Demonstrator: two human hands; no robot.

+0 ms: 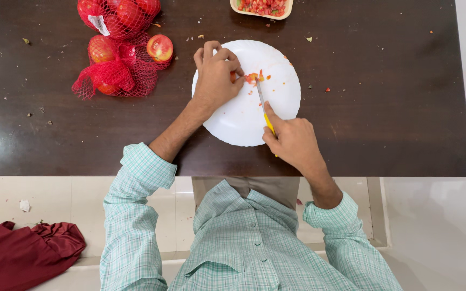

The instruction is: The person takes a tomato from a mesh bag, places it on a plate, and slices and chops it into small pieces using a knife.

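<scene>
A white plate [244, 116] lies on the dark brown table [384, 108]. My left hand [215, 75] rests on the plate's left part, fingers curled on a small tomato piece [251, 78] with chopped bits beside it. My right hand [292, 141] is at the plate's near right edge, shut on a knife [261, 97] with a yellow handle. Its blade points away from me, tip at the tomato bits next to my left fingertips.
Red mesh bags [117, 59] of tomatoes lie at the table's far left, with a halved tomato [160, 47] beside them. A tray of chopped tomato [262, 7] stands at the far edge. A dark red cloth [22, 250] lies on the floor at left.
</scene>
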